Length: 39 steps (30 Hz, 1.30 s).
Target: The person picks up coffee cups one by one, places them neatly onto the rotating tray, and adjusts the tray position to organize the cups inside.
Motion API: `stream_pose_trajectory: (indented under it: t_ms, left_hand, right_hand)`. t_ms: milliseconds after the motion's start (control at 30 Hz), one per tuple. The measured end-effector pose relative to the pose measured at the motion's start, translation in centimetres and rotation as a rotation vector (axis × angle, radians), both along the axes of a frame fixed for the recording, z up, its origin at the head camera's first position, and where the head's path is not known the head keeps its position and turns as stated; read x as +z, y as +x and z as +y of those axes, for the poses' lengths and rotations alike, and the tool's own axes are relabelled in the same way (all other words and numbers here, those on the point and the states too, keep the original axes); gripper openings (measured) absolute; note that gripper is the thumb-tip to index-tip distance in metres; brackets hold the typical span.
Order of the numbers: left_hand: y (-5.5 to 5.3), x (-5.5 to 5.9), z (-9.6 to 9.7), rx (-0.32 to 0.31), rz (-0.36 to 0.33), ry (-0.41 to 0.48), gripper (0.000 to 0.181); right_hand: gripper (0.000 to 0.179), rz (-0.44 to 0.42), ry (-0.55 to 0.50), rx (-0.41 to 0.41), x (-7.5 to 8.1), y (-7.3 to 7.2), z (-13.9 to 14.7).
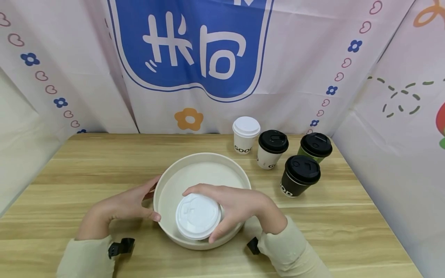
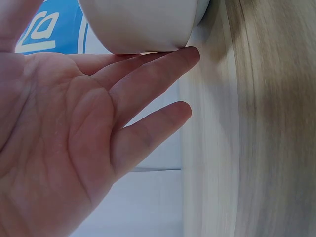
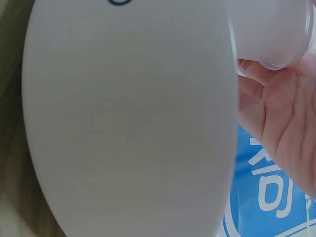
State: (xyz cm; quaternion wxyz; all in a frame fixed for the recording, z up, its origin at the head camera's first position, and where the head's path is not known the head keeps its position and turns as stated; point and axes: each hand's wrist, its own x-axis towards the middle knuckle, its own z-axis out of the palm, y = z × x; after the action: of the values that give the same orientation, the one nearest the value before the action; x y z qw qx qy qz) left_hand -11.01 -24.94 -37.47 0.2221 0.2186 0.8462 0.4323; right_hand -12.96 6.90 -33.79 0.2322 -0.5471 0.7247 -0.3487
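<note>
While the left hand (image 1: 128, 202) stands at the left wall of the round tray (image 1: 208, 173) in the head view, the right hand (image 1: 240, 204) reaches in from the right and grips the white-lidded cup (image 1: 198, 216), thumb at the near right edge of the lid, fingers at the far edge. Cup location: within the tray, toward its near side, lid up. Base hidden; cannot tell whether it bears on the tray floor. To the right of the tray, on the table (image 1: 114, 162), stand a white cup with a white lid (image 1: 246, 135), a white cup with a black lid (image 1: 272, 148), a black cup (image 1: 300, 175) and a green cup (image 1: 315, 146).

Left wrist view: left fingers extend nearly straight and spread, some tips against the tray's lower edge; no pinch seen.

Right wrist view: a pale curved wall, probably the tray's outer side, fills most of the frame. Beyond it, the right palm shows beside part of the cup; finger closure is mostly hidden.

Judgement: the step in hand is probably setting the cup into the tray, though lifting cannot be excluded. If placing, the next move calls for seating the base flat, then parting thumb and fingers and withdrawing upward, with the left hand bracing the tray.
</note>
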Motion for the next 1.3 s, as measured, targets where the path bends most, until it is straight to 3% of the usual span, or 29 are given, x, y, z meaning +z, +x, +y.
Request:
stream_pose_trajectory:
  t_ms: [800,1067,1300]
  left_hand:
    - [-0.2,-0.1,0.0,-0.012,0.013,-0.016,0.115]
    - [-0.1,0.0,-0.1,-0.011,0.018,0.005,0.113]
    - [-0.1,-0.3,-0.1,-0.023,0.036,0.010,0.112]
  right_hand:
    - [0.114,-0.070,0.019,-0.012,-0.2,0.0,0.3]
    - [0.106,-0.119,0.013,-0.159,1.5,-0.3,2.6]
    - [0.093,-0.071,-0.071,-0.295,3.4,-0.3,6.6]
